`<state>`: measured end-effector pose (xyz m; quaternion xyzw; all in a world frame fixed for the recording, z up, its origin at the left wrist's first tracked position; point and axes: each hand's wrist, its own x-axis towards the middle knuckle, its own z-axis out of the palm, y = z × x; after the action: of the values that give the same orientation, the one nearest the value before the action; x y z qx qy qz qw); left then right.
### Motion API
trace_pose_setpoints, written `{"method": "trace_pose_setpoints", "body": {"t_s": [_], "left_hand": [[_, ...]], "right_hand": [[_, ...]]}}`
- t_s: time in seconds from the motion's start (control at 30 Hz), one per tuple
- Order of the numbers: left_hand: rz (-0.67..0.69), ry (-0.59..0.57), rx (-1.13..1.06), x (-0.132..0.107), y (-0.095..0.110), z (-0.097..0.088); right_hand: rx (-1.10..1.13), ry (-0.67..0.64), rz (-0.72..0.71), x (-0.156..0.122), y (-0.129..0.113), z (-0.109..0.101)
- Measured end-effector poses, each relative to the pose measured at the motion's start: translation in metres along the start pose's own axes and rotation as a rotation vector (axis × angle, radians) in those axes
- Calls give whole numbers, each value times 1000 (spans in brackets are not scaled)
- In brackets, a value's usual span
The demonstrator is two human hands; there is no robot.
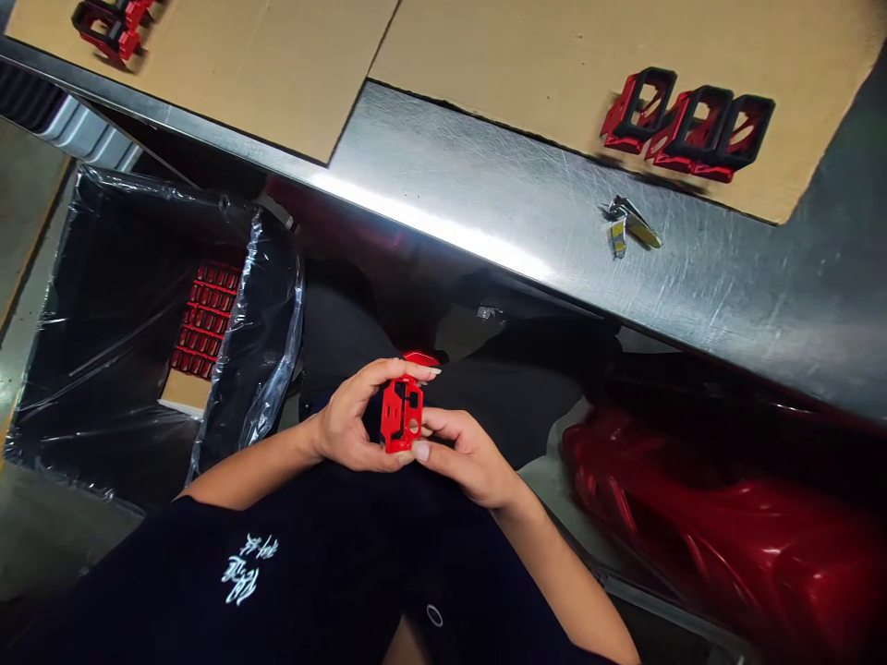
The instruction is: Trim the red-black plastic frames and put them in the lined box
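A red plastic part with black inner pieces and cut-out openings is held close to my body, below the bench edge. My left hand grips it between the thumb underneath and the fingers along its top. From the other side my right hand pinches its lower right corner between thumb and index finger. The fingers partly cover its ends. Something red and rounded shows just behind the left fingertips; I cannot make out what it is.
Across the metal bench lie cardboard sheets. Three red-and-black parts stand at right, others at far left. Small yellow-and-metal clippers rest nearby. A plastic-lined bin holds rows of parts. Red plastic sheeting fills the lower right.
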<state>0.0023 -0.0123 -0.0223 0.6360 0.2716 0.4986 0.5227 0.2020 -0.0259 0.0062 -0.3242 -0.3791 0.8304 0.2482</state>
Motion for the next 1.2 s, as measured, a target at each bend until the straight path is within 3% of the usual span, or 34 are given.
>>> {"method": "trace_pose_setpoints", "body": {"t_s": [0.33, 1.2], "left_hand": [[-105, 14, -194, -2, 2, 6], [-110, 15, -134, -6, -5, 3]], "right_hand": [[158, 27, -1, 1, 5, 2], [275, 82, 53, 3, 11, 5]]}}
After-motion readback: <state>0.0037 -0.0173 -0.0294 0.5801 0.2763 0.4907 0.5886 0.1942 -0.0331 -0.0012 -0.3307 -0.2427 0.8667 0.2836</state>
